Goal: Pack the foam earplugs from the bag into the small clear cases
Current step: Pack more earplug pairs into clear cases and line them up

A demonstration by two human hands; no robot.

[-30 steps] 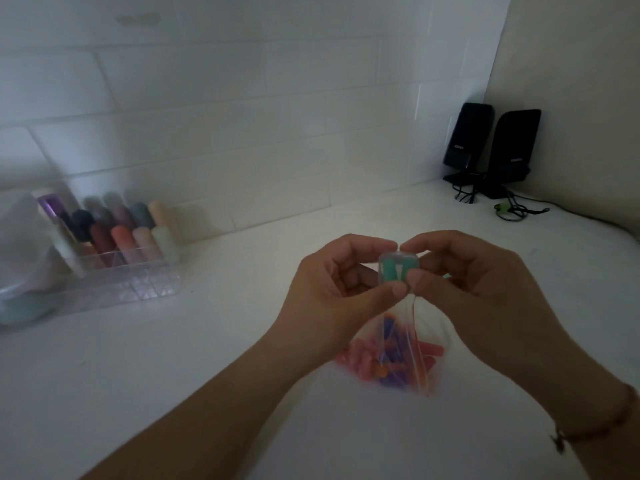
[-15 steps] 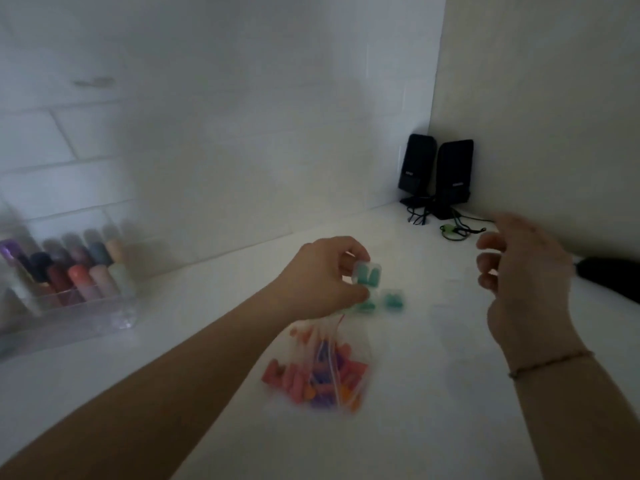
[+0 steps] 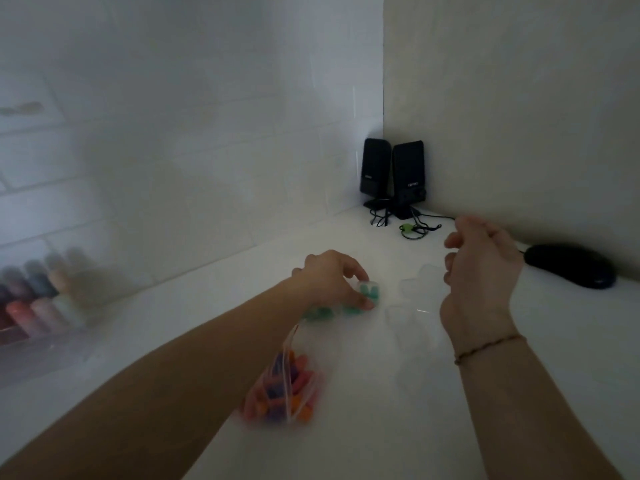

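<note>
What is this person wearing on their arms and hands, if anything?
Both forearms are bare, with no sleeves in view. The right wrist carries a thin beaded bracelet. The left hand and right hand show no gloves; the blur hides any rings.

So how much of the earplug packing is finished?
Some is done: filled teal cases sit on the counter. The left hand holds another filled case. Left to do: empty clear cases near the open right hand, and the bag looks well stocked.

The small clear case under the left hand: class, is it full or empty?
Full. The small clear case, held by the left hand on the counter, shows teal earplugs through its walls. Whether its lid is shut, I cannot tell.
</note>
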